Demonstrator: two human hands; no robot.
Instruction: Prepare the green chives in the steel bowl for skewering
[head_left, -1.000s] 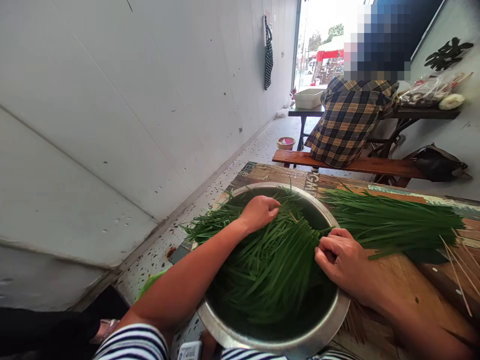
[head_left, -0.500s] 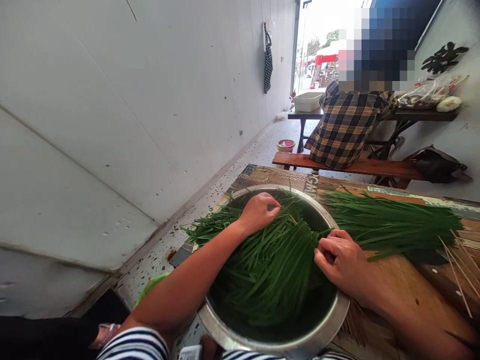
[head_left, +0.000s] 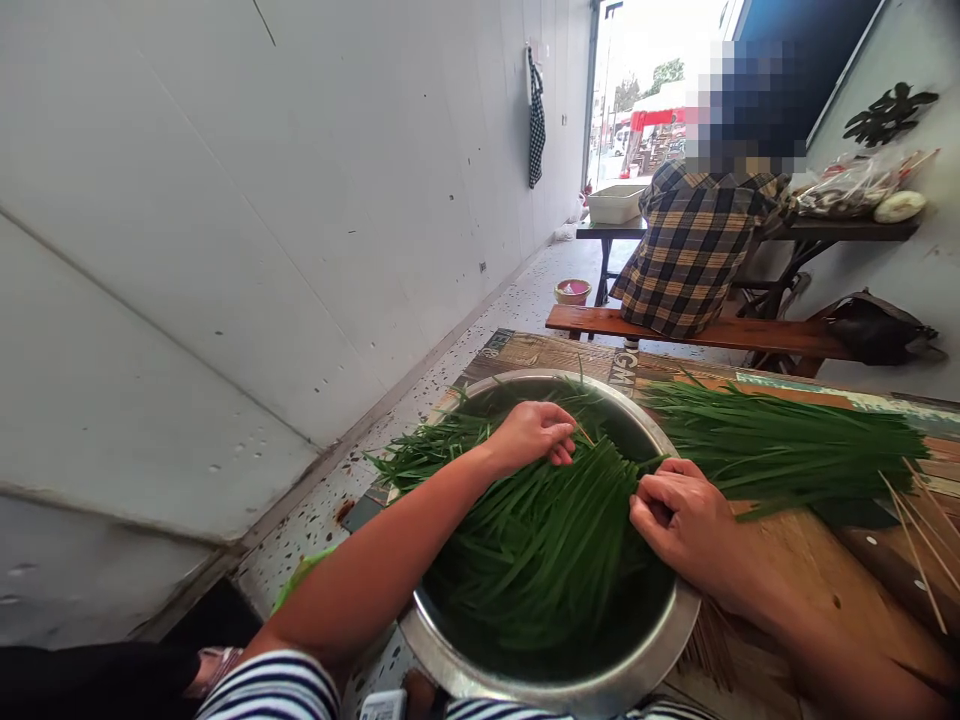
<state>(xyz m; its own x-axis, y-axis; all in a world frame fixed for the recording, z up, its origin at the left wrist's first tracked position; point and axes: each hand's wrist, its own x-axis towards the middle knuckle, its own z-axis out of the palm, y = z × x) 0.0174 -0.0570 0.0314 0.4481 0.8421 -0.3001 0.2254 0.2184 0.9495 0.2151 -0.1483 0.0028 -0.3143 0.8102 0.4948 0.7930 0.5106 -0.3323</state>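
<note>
A wide steel bowl [head_left: 682, 625] stands before me, heaped with long flat garlic chives [head_left: 540, 540]. Above its far part, my left hand [head_left: 534, 435] pinches the tip of a thin bamboo skewer [head_left: 585, 434] between thumb and forefinger. That skewer runs into a tight row of chive ends slanting down to the right. At the row's right end, over the bowl's rim, my right hand [head_left: 686, 520] is closed with its fingers curled around chive ends. Whether it also grips the skewer is hidden. Cut or loose chives hang over the bowl's left rim.
More chives [head_left: 787, 440] lie on the wooden table [head_left: 795, 550] to the right, with loose skewers [head_left: 911, 530] at their end. A bundle of skewers [head_left: 705, 650] lies beside the bowl. Ahead, a person in a plaid shirt [head_left: 694, 250] sits on a bench [head_left: 780, 335].
My left hand has shifted slightly right and down, onto the skewer's tip, and its fingers have straightened somewhat. My right hand stays almost where it was.
</note>
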